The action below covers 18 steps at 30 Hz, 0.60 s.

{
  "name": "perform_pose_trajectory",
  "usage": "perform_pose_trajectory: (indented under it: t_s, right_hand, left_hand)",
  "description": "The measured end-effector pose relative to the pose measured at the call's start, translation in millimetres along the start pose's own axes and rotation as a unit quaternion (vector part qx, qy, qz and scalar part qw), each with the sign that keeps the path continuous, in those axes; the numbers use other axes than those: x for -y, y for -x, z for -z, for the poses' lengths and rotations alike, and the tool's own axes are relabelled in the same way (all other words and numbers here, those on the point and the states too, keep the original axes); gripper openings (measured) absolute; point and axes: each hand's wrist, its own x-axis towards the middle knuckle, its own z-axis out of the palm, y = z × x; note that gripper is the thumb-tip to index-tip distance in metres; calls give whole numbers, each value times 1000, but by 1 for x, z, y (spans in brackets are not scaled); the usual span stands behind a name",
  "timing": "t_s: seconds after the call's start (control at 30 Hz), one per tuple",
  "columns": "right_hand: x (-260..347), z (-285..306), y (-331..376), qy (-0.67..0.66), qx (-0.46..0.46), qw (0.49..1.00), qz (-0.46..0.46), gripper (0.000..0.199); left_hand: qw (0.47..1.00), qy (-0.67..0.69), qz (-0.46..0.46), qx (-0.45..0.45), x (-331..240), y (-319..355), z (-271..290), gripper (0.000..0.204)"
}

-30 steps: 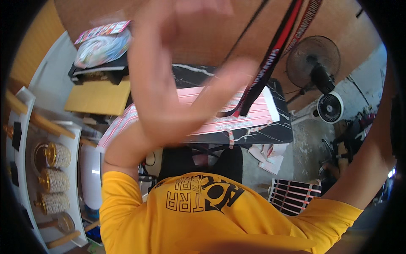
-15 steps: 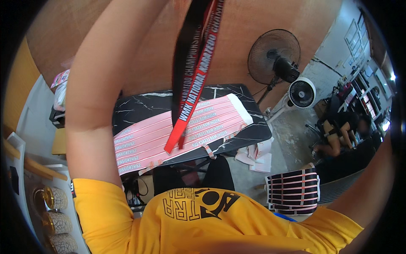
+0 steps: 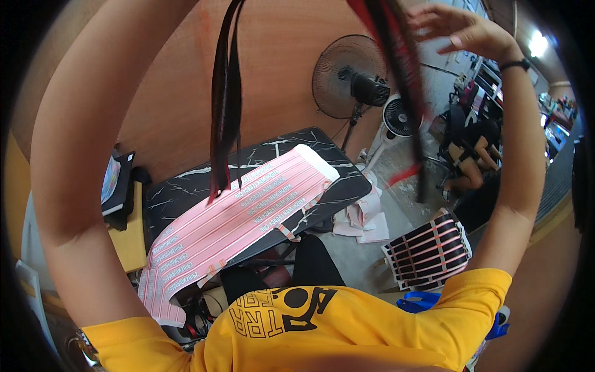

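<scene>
the right hand [image 3: 462, 31] was raised at the upper right, fingers loosely spread; contact with the adjacent red-and-black strap [image 3: 398, 56] could not be determined. the left arm [image 3: 87, 130] extended past the upper edge; the left hand was out of view, its grip indeterminable. a dark strap [image 3: 224, 99] hung near upper centre, its lower end in front of the pink printed sheet [image 3: 242, 214], which lay on the black marbled table [image 3: 180, 195].
</scene>
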Motion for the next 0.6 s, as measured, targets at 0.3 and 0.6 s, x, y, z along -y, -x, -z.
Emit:
perform_pose_trajectory:
  t_s: [0.3,0.6]
  right_hand:
    - [-5,-113,-71,-300,-16,941,153,44]
    - [-18,-122,55,-122,-186,975,9,22]
  left_hand:
    - [998,-32,8,-55,-53,1,-43,24]
    - [977,-151,16,-152,-48,22,-60,34]
